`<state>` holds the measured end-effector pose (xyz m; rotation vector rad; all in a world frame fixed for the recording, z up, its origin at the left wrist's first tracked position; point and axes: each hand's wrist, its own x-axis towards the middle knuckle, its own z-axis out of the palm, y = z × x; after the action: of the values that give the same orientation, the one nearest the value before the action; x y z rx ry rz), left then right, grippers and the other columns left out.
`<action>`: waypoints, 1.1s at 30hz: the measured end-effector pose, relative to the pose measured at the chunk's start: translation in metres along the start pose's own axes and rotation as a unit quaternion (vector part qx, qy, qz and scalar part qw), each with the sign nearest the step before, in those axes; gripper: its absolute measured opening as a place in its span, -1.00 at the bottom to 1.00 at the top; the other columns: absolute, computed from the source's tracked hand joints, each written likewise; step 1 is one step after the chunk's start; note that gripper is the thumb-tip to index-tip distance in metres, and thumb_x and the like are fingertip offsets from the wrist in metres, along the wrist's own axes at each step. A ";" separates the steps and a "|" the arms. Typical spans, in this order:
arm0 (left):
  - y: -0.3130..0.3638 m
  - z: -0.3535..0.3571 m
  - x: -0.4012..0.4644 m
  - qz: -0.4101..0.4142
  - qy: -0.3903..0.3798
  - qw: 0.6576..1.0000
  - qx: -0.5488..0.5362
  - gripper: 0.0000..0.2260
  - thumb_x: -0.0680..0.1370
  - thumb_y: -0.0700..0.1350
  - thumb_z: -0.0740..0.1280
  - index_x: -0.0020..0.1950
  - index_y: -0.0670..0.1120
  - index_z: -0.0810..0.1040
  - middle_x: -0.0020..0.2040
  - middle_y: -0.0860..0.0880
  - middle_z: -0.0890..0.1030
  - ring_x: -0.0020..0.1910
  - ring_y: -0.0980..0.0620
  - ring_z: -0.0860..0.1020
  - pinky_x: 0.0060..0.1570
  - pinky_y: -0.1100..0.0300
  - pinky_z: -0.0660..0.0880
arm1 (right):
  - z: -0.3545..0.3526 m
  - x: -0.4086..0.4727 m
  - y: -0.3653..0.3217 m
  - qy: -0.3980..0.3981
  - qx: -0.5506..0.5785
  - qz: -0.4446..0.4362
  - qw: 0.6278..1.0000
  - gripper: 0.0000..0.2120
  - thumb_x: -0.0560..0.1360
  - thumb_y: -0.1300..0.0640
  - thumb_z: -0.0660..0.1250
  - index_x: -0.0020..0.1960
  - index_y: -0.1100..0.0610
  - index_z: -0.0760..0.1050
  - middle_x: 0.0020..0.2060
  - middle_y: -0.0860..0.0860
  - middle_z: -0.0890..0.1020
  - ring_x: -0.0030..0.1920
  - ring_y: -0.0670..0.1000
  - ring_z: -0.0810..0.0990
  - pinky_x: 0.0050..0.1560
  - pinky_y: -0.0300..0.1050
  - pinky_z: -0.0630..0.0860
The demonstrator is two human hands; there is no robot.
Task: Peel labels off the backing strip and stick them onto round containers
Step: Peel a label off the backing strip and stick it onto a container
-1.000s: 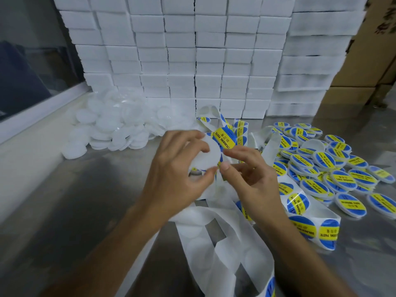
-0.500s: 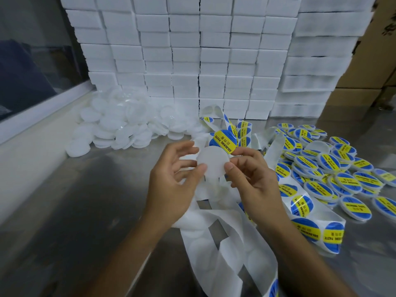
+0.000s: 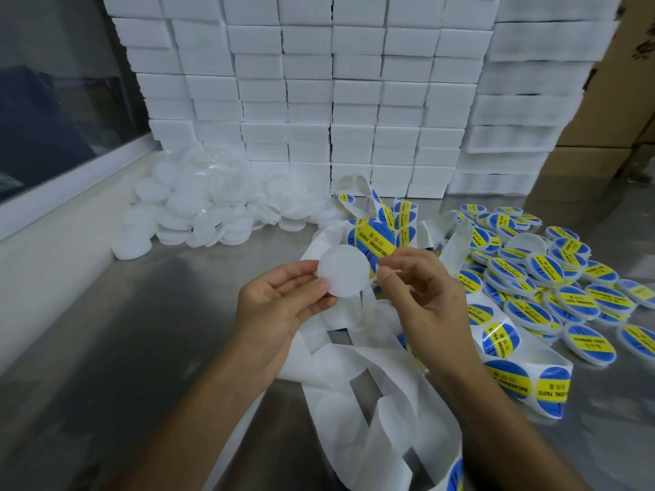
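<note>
The left hand (image 3: 280, 306) pinches a white container (image 3: 343, 270); the right hand (image 3: 421, 295) pinches a label (image 3: 375, 242) just beyond it: centre the label before pressing.

This is a packing or labelling station in a small factory or warehouse. A steel table (image 3: 117, 349) carries a wall of stacked white boxes (image 3: 319, 83), a heap of plain white round containers (image 3: 212, 207), a spread of labelled containers (image 3: 553, 288) marked "soldering paste", and loose backing strip (image 3: 354, 412). Brown cardboard cartons (image 3: 616, 129) stand at the right.
</note>
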<state>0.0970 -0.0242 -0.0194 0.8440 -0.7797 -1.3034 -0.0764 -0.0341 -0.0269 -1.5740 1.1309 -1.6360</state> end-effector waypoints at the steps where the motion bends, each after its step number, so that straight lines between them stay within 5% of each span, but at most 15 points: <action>1: -0.001 -0.001 0.001 -0.002 0.009 1.000 -0.007 -0.72 0.24 -0.28 0.45 -0.06 -0.25 0.63 -0.18 -0.17 0.70 -0.21 -0.04 0.68 -0.24 0.22 0.61 | -0.001 0.001 0.001 0.031 -0.013 -0.008 0.999 -0.92 0.52 0.21 0.41 0.00 0.10 0.61 -0.07 -0.09 0.63 -0.16 -0.10 0.63 -0.18 -0.19 0.55; 6: -0.004 -0.006 0.004 -0.013 0.038 0.999 -0.018 -0.87 0.35 -0.36 0.42 -0.14 -0.21 0.66 -0.19 -0.18 0.69 -0.22 -0.03 0.68 -0.25 0.21 0.60 | -0.011 0.006 0.004 0.131 -0.124 -0.072 0.981 -0.71 0.52 0.26 0.40 0.23 0.10 0.54 -0.18 -0.20 0.61 -0.14 -0.22 0.58 -0.11 -0.41 0.46; 13: -0.004 -0.005 0.004 -0.027 0.049 0.998 -0.031 -0.81 0.28 -0.27 0.46 -0.12 -0.22 0.65 -0.15 -0.20 0.69 -0.19 -0.07 0.68 -0.22 0.19 0.61 | -0.014 0.007 0.005 0.146 -0.134 -0.057 0.978 -0.84 0.51 0.20 0.43 -0.05 -0.06 0.57 -0.19 -0.27 0.60 -0.14 -0.25 0.59 -0.16 -0.46 0.47; 18: -0.004 -0.005 0.004 -0.028 0.050 0.998 -0.032 -0.75 0.27 -0.24 0.46 -0.08 -0.24 0.63 -0.15 -0.19 0.70 -0.17 -0.06 0.69 -0.20 0.20 0.61 | -0.014 0.009 0.003 0.134 -0.109 -0.046 0.984 -0.89 0.50 0.18 0.44 -0.10 -0.03 0.60 -0.01 -0.06 0.56 -0.15 -0.20 0.60 -0.21 -0.40 0.48; 21: -0.004 -0.005 0.004 -0.025 0.048 0.998 -0.026 -0.72 0.27 -0.24 0.46 -0.05 -0.26 0.63 -0.16 -0.20 0.71 -0.18 -0.06 0.69 -0.21 0.21 0.61 | -0.013 0.010 0.001 0.123 -0.042 0.007 0.992 -0.85 0.50 0.20 0.44 -0.14 -0.06 0.61 -0.23 -0.16 0.67 -0.23 -0.23 0.62 -0.23 -0.41 0.50; 26: -0.005 -0.004 0.003 -0.026 0.053 0.998 -0.023 -0.67 0.25 -0.24 0.48 -0.01 -0.29 0.62 -0.13 -0.22 0.71 -0.18 -0.06 0.69 -0.21 0.21 0.61 | -0.012 0.008 -0.004 0.061 0.109 0.119 0.985 -0.95 0.48 0.23 0.45 -0.14 0.12 0.68 -0.39 -0.05 0.67 -0.38 -0.15 0.58 -0.32 -0.34 0.51; 33: -0.005 -0.002 0.003 -0.024 0.046 0.999 -0.011 -0.65 0.24 -0.24 0.48 -0.01 -0.29 0.61 -0.16 -0.23 0.70 -0.22 -0.06 0.69 -0.24 0.21 0.61 | -0.001 0.000 -0.007 0.006 0.067 0.091 0.994 -0.95 0.43 0.26 0.49 -0.15 0.14 0.69 -0.32 0.02 0.71 -0.37 -0.14 0.60 -0.30 -0.34 0.51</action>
<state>0.0966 -0.0271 -0.0252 0.9037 -0.6748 -1.3035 -0.0761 -0.0302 -0.0205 -1.3366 1.1127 -1.5680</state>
